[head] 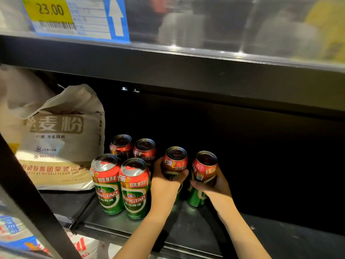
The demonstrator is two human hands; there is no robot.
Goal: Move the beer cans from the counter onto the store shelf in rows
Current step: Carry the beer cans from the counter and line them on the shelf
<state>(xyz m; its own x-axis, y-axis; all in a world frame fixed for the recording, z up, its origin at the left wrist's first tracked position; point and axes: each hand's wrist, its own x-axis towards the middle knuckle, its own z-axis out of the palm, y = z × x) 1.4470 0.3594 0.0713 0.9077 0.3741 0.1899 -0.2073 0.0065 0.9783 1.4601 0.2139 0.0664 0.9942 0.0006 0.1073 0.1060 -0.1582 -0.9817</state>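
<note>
Several green and red beer cans stand on the black store shelf (186,230). Two stand in front (107,184) (134,187) and two behind them (121,146) (144,150). My left hand (164,182) grips a fifth can (175,161) just right of that block. My right hand (214,186) grips a sixth can (203,174) further right, upright on or just above the shelf. Both hands hide the lower parts of their cans.
A beige flour bag (61,139) leans on the shelf left of the cans. The upper shelf edge (168,58) with a price tag (54,15) hangs close overhead. A dark diagonal strut (37,202) crosses at the left. The shelf's right side is dark.
</note>
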